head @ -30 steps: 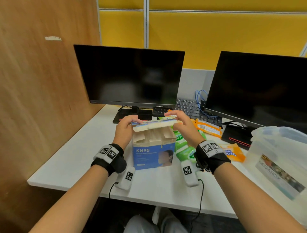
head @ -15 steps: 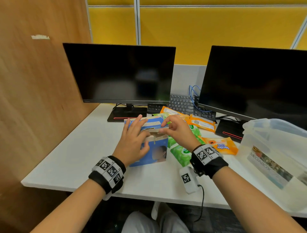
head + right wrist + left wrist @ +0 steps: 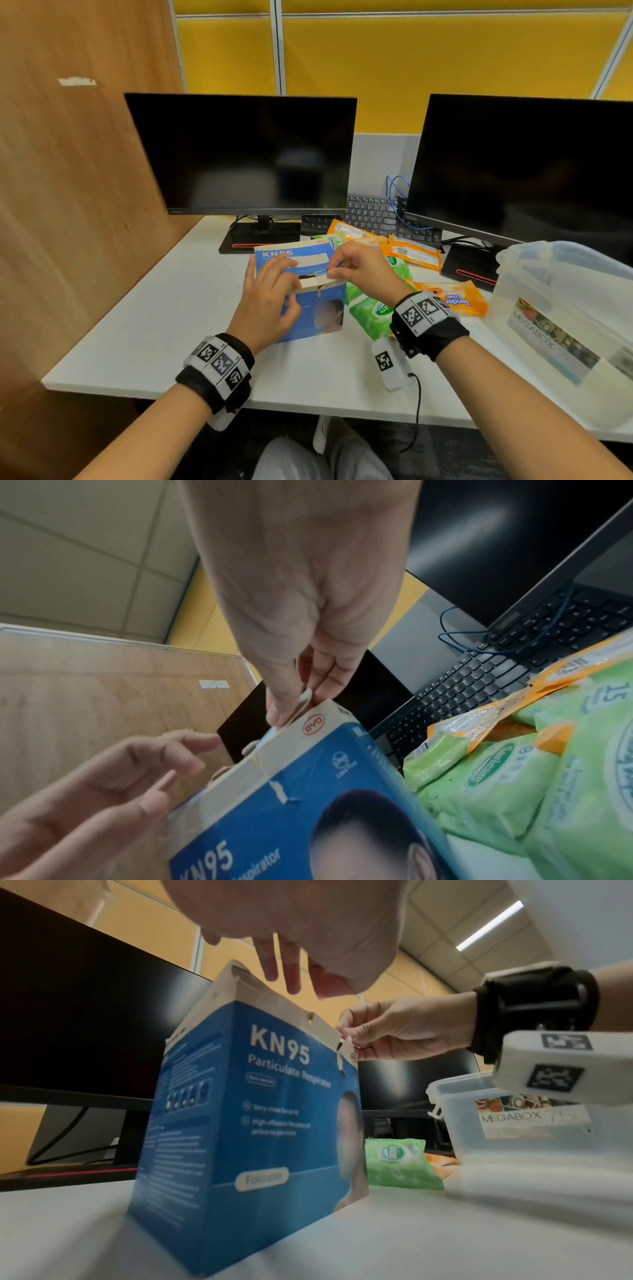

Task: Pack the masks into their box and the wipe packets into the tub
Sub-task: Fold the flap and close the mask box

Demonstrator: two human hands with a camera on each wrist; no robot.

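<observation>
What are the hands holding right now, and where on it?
The right hand pinches the mask box by its top flap's right corner. The left hand rests on the box top with straight fingers, gripping nothing.

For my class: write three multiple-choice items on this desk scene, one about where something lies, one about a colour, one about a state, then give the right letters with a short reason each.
1. Where do the green wipe packets lie?
A. to the right of the mask box
B. inside the tub
C. on the keyboard

2. What colour is the mask box's front?
A. red
B. blue
C. black

3. What is the right hand doing?
A. resting flat on the desk
B. lifting the tub
C. pinching the box's top flap

Answers: 1 A, the head view shows them on the desk beside the box. 2 B, blue under the KN95 print. 3 C, the right wrist view shows thumb and finger closed on the flap's edge.
</observation>
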